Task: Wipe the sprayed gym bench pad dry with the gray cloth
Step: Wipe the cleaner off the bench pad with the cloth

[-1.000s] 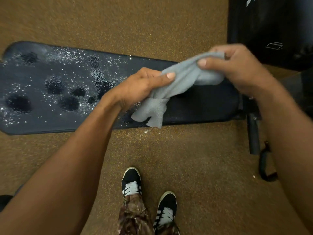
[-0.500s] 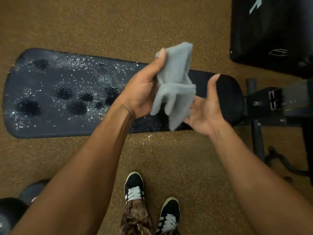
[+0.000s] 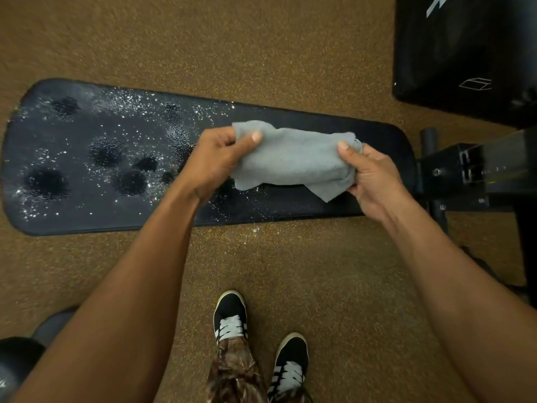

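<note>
Worktop (image 3: 87, 216): lying 9-to-3 o'clock, droplets (image 3: 116, 158) beading mostly toward 9.
Left hand (image 3: 218, 161): fingers pinching the gray cloth (image 3: 293, 161) at its 9 o'clock end, nearer the wet.
Gray cloth: stretching 9-to-3 over the worktop's 3 o'clock half.
Right hand (image 3: 374, 181): fingers gripping its 3 o'clock end.
Room: speckled floor (image 3: 261, 53) surrounding.

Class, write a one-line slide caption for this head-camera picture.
A person's left hand and right hand hold a gray cloth over the droplet-covered black bench pad.
</note>
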Demonstrator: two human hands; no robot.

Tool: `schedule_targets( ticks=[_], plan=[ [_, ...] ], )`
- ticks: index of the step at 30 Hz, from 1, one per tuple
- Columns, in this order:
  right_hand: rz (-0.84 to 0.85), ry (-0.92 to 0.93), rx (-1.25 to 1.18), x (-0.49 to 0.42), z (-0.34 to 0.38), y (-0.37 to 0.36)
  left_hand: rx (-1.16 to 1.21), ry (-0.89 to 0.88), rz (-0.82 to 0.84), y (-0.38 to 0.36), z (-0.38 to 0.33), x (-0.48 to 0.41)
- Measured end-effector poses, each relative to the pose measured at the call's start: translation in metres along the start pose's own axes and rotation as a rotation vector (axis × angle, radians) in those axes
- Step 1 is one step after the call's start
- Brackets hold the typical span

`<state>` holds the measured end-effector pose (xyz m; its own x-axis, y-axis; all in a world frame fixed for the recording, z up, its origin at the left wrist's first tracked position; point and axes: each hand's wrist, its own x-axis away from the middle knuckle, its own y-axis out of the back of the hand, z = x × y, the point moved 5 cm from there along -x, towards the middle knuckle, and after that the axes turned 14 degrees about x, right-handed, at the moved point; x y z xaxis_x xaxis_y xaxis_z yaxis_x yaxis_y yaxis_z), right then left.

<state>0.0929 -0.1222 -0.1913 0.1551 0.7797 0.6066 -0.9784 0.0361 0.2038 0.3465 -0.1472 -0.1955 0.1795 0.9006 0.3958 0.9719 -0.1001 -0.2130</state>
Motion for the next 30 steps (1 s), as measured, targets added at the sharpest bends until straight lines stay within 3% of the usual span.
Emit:
schedule_targets(
  ticks=[4,9,12,15,17,20,22,25,27,30],
  plan=[
    [-0.098,0.069,0.010,0.007,0.010,0.011,0.149,0.033,-0.096,0.012,0.002,0.010],
    [-0.191,0.214,0.068,0.018,0.037,0.030,0.126,-0.097,-0.232,0.021,-0.021,0.017],
    [-0.169,0.232,0.137,0.026,0.044,0.034,0.060,-0.104,-0.143,0.017,-0.037,0.024],
    [0.006,0.249,0.377,0.043,0.050,0.032,-0.408,-0.036,0.043,0.008,-0.049,0.034],
    [0.100,0.285,0.659,0.055,0.053,0.034,-0.699,-0.087,0.059,0.007,-0.058,0.041],
    [0.043,0.372,1.100,0.060,0.064,0.043,-0.510,-0.101,0.096,0.013,-0.067,0.044],
    [0.029,0.378,1.037,0.050,0.069,0.048,-0.205,-0.052,0.151,0.016,-0.061,0.038],
    [0.217,0.259,0.527,0.024,0.053,0.038,0.136,0.002,0.175,0.010,-0.037,0.020],
    [0.250,0.162,0.287,0.005,0.032,0.027,0.184,0.034,0.094,0.008,-0.015,0.007],
    [0.103,0.143,0.211,-0.015,0.013,0.017,0.113,0.093,-0.063,0.010,0.008,-0.001]
  ],
)
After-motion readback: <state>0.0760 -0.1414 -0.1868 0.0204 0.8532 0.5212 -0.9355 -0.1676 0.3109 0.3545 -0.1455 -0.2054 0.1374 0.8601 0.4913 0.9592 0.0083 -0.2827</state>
